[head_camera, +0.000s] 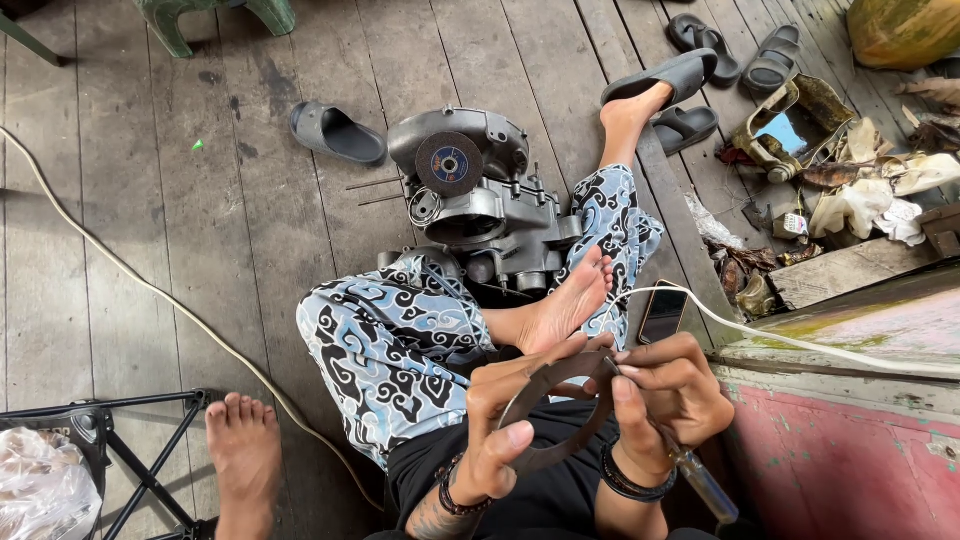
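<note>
The engine casing lies on the plank floor just past the person's crossed legs, partly stripped: bare studs stick out of its left side, and a round abrasive disc rests on top of it. A grey slipper sits left of the engine, a dark phone to its right and nearer the person, and a white cable runs across the pink ledge there. Nearer than the engine, over the lap, the left hand grips a flat, ring-shaped metal gasket by its lower rim, thumb pressed on its face. The right hand is wrapped around a screwdriver, its tip touching the ring's upper edge. The gasket looks still dark and stained, so judging by that the scraping seems unfinished.
</note>
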